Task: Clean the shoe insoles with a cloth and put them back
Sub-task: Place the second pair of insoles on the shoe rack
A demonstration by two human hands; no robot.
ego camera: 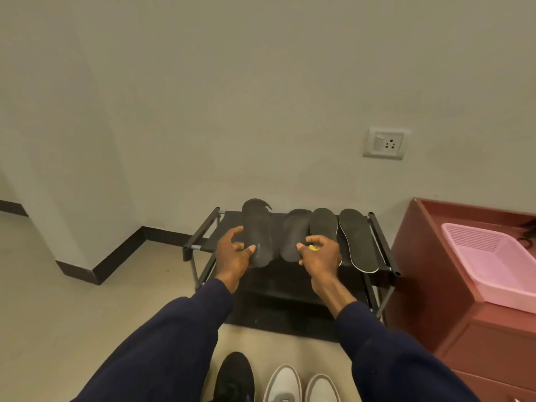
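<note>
Several dark insoles lie side by side on the top shelf of a black shoe rack [203, 232]. My left hand [233, 252] grips the leftmost insole [256, 221] near its heel end, with the thumb on top. My right hand [320, 253] is curled round a small yellow cloth [313, 247], mostly hidden in the fingers, over the second insole [291, 233]. Two more insoles [323, 224] [358, 239] lie to the right, untouched. On the floor by my feet stand a black shoe [235, 378] and a pair of white shoes [301, 385].
A red-brown cabinet [429, 285] stands right of the rack with a pink plastic basket [493, 262] on it. A wall socket [384, 143] is above. The wall is just behind the rack; bare floor spreads to the left.
</note>
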